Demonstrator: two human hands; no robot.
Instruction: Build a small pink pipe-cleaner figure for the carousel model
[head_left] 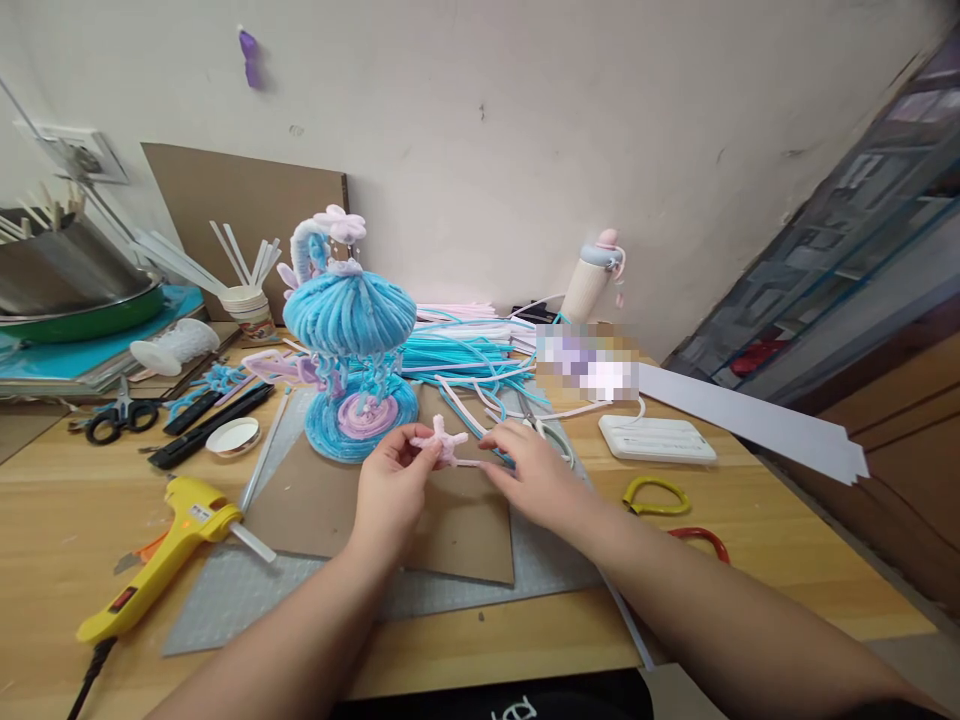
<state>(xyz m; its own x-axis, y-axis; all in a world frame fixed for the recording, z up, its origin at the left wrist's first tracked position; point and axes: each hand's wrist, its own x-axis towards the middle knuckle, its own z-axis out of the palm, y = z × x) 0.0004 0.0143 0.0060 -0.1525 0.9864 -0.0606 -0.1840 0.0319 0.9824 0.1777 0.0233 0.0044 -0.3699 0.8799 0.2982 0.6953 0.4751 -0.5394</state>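
Note:
My left hand (397,485) pinches a small pale pink pipe-cleaner shape (442,440) with several short points, like a star or flower. A thin stem (469,463) sticks out of it to the right. At the stem's end, the thumb and fingers of my right hand (529,470) close on it; the exact grip is partly hidden. Just behind my left hand stands a blue pipe-cleaner lamp-like model (349,312), with a ribbed dome, curly hanging strands and a round blue base (322,425) with a pink centre. Brown cardboard (469,535) lies beneath my hands on a grey cutting mat (225,605).
At left lie a yellow hot glue gun (169,560), black-handled scissors (121,412) and a spool (176,347). Blue and pink pipe cleaners (465,355) are heaped behind. To the right are a white power bank (658,440), yellow handles (656,496) and a leaning bottle (589,280).

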